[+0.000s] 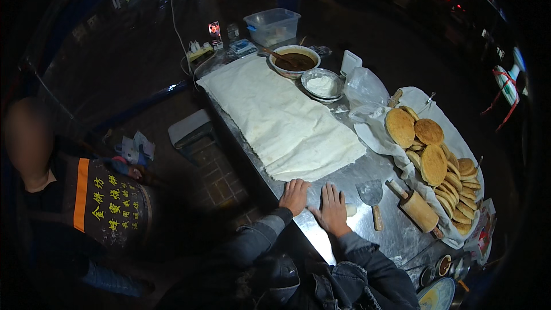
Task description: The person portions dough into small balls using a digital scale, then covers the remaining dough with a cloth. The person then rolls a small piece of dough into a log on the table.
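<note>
My left hand [294,196] lies by the table's near edge, its fingertips at the lower edge of a large white cloth [280,116]. To its right, my right hand [333,209] is palm down with fingers spread, and a pale lump of dough [351,210] shows beside it. What lies under the palms is hidden. Right of my right hand, a metal scraper with a wooden handle [377,217] and a wooden rolling pin [419,212] rest on the metal table [357,241]. Round flatbreads [434,164] are piled in a cloth-lined container [459,137] farther right.
Beyond the white cloth stand a bowl of brown sauce [295,61], a bowl of white powder [322,86], a plastic bag [365,87] and a clear plastic box [273,28]. A person in an apron [107,202] is at the left, near a stool [189,127]. Small containers [443,265] stand lower right.
</note>
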Motion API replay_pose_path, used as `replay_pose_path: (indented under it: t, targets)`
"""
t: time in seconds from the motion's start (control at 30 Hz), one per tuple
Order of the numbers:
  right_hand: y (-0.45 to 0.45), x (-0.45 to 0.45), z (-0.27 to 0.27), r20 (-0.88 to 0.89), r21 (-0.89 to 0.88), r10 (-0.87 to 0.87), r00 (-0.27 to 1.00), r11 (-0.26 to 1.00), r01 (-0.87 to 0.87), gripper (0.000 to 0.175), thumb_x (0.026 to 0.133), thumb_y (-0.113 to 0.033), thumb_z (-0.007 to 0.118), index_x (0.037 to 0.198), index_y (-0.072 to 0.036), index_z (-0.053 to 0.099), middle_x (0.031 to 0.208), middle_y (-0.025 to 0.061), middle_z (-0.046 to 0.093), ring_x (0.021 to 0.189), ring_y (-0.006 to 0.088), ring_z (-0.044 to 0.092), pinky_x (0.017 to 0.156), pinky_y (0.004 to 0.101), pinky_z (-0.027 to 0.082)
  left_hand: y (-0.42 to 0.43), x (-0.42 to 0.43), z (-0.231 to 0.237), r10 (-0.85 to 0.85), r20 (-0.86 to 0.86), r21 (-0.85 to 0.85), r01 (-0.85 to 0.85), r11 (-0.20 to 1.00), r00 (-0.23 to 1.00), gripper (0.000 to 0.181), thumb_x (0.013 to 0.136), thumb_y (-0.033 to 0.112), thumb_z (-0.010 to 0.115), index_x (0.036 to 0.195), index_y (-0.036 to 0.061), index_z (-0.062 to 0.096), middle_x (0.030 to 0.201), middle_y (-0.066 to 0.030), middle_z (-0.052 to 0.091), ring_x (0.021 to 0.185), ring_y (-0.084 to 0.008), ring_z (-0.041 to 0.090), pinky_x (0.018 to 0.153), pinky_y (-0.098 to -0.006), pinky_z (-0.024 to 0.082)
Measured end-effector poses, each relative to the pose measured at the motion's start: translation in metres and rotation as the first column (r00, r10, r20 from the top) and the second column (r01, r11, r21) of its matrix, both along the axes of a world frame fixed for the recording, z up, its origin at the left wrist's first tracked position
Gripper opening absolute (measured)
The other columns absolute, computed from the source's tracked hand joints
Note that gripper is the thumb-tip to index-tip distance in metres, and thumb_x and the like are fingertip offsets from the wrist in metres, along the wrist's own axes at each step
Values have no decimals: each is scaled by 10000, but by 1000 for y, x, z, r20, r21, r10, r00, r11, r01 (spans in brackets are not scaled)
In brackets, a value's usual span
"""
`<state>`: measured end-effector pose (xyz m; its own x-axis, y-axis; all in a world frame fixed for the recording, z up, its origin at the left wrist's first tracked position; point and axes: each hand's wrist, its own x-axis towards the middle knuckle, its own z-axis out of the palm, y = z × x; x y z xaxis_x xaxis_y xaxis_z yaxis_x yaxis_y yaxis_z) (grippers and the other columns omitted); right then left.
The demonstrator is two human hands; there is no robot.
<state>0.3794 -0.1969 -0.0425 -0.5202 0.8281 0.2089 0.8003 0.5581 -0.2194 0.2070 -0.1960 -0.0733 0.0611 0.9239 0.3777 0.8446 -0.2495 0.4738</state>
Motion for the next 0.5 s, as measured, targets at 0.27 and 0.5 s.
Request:
replay_pose_path:
  t: [0.27, 0.5]
  targets:
    - [-59, 32, 23, 51, -111, 88, 995, 990, -82, 796, 835, -553, 566, 1334, 49, 419, 1425, 217, 386, 1341, 365, 328, 1086, 528, 232, -1, -1, 0, -15, -11, 31, 15, 999, 1000, 267, 801, 40, 514, 1061, 64, 570, 986, -113, 517, 990, -296, 486, 872, -403, 381]
    - [-61, 34, 15, 60, -83, 92, 994, 993, -86, 811, 816, -545, 592, 1337, 52, 417, 1400, 217, 415, 1324, 370, 350, 1074, 533, 246, -1, -1, -1, -16, -7, 29, 16, 999, 1000, 254, 802, 47, 520, 1052, 66, 567, 988, -112, 514, 985, -294, 485, 870, -404, 380]
